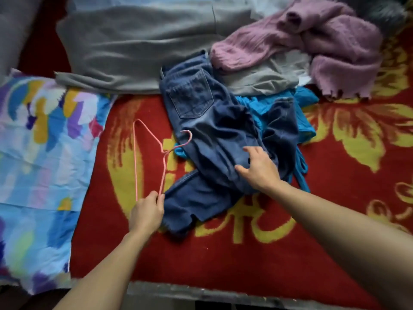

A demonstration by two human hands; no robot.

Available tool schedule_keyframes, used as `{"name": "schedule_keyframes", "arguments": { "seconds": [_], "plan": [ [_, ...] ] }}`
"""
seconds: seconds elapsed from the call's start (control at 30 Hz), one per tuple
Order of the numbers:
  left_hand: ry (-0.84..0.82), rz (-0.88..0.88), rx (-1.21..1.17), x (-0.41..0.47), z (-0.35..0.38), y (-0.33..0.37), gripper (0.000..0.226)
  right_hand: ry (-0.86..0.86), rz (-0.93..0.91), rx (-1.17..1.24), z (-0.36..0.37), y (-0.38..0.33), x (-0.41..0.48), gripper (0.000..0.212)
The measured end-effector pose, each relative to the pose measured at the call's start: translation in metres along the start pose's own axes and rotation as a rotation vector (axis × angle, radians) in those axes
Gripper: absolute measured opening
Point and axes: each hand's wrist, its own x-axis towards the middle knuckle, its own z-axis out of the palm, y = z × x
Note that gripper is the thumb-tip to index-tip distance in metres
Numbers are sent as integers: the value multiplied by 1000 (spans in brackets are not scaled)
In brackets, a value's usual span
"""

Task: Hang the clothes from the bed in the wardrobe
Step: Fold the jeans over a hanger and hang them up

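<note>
The jeans (214, 135) lie crumpled on the bed (335, 242). The left hand (146, 212) pinches the pink hanger (164, 152) just left of the jeans. The right hand (259, 168) rests on the jeans with thumb and index spread; the other fingers are hidden. Flatten the legs before threading the hanger.

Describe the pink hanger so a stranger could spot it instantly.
On the red flowered blanket, look left of the crumpled dark blue denim jeans. The thin pink wire hanger is there, one corner pinched by the left hand; everything nearby is soft cloth.

Red flowered bed cover (223, 260), jeans (212, 130), pink hanger (164, 152), grey garment (134, 52), mauve sweater (324, 48), perhaps a pillowcase (40, 153)
</note>
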Motion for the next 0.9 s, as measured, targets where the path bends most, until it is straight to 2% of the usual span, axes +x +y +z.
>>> {"name": "schedule_keyframes", "arguments": {
  "seconds": [0.1, 0.13, 0.2, 0.27, 0.37, 0.47, 0.53, 0.6, 0.67, 0.77, 0.83, 0.9],
  "plan": [
    [-61, -13, 6, 10, 38, -13, 32, 0, 97, -50, 29, 9, 30, 82],
    [-77, -24, 14, 14, 47, -17, 33, -4, 117, -100, 37, 12, 35, 78],
    [-93, -69, 4, 20, 57, -21, 33, 39, 94, -164, 43, 15, 41, 49],
    [-83, -115, -43, 24, 59, -21, 30, 132, 94, -119, 36, 17, 38, 31],
    [-43, -95, -65, 25, 45, -5, 25, 261, 219, -53, 3, 38, 21, 29],
    [-6, -37, -99, 30, 29, 30, 26, 314, 370, -26, -27, 82, -15, 41],
    [-50, -17, -234, 38, 29, 61, 23, 296, 453, -59, -34, 117, -48, 40],
    [-128, -42, -444, 45, 33, 94, 27, 213, 541, -65, -28, 152, -87, 24],
    [-156, -103, -622, 51, 40, 123, 39, 112, 621, -53, -11, 184, -126, 14],
    [-226, -203, -733, 58, 57, 150, 62, -37, 726, 3, 13, 208, -161, 17],
    [-367, -255, -925, 63, 73, 158, 72, -66, 719, -4, 17, 207, -161, 19],
    [-457, -280, -1058, 67, 86, 164, 70, 49, 587, -89, 14, 200, -148, 30]
  ]
}}
